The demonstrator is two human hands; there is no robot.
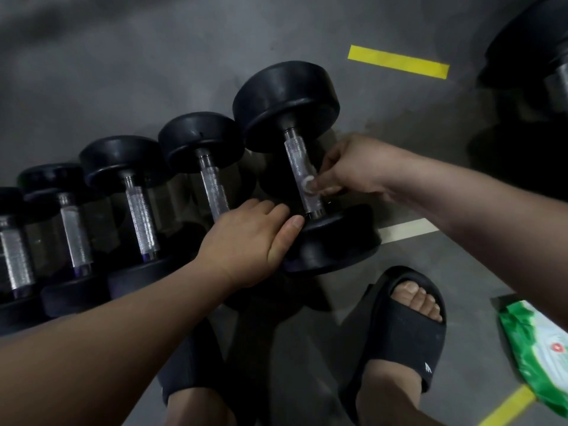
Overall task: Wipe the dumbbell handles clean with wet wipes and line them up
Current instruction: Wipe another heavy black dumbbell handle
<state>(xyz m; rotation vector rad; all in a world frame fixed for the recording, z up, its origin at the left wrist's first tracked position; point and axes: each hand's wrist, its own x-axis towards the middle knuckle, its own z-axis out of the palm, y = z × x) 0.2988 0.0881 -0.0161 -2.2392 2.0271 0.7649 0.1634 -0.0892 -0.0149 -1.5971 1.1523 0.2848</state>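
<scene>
Pinching a small crumpled white wet wipe (pixel 308 183) between the thumb and fingertips of the right hand (pixel 353 167), and pressing it against the lower half of the knurled steel handle (pixel 297 161) of the largest black round-headed dumbbell (pixel 287 96). Lying on the grey concrete floor (pixel 153 56) right under both hands, handle pointing away from the body.

Resting the left hand (pixel 249 241) open against the rim of that dumbbell's near head (pixel 335 241), fingers fairly straight and reaching into the gap on its left, thumb laid along the rubber edge. Holding nothing in that hand.

Lined up to the left of the left hand: a row of 4 smaller black dumbbells (pixel 141 216) with steel handles, side by side, heads close together, shrinking in size away from the hand.

Well to the right of the right hand, cut by the frame's upper corner: part of 1 more big black dumbbell (pixel 541 50).

Below the right forearm, flat on the floor: a green and white soft pack of wet wipes (pixel 534 348).

Nearer the body than both wrists: 2 feet in black slide sandals (pixel 399 333).

Beyond the right hand: a yellow tape strip (pixel 398 61). Just right of the near head: a white tape strip (pixel 408 230).
</scene>
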